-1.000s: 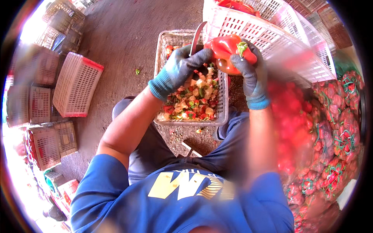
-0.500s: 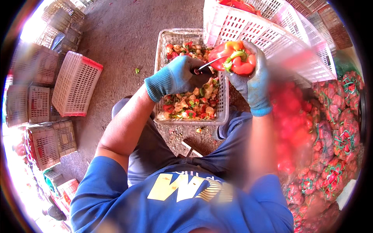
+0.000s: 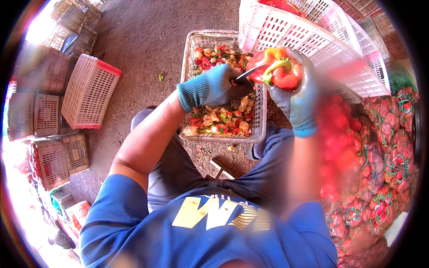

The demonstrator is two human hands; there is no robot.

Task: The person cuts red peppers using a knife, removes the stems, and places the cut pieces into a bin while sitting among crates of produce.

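My left hand (image 3: 218, 85), in a blue work glove with dark fingers, is closed round the handle of a knife (image 3: 248, 73). Its handle is mostly hidden by the fingers. The thin blade reaches to the stem side of a red bell pepper (image 3: 287, 77) with an orange patch and a green stem. Wrapped round the pepper's right side and underside is my right hand (image 3: 304, 100), gloved likewise. Both hands are above a pale plastic crate (image 3: 262, 120) between my legs, filled with pepper cores and trimmings.
A white slatted crate (image 3: 286, 31) with red peppers stands at the far right. Loose red peppers (image 3: 335, 134) and net bags of peppers (image 3: 384, 156) lie to my right. On the left are a white crate with a red rim (image 3: 89, 94) and stacked crates (image 3: 51, 71).
Both hands have shifted slightly right with the knife and pepper. The pepper appears turned a little, and the blade still meets it by the stem. The whole view has moved slightly.
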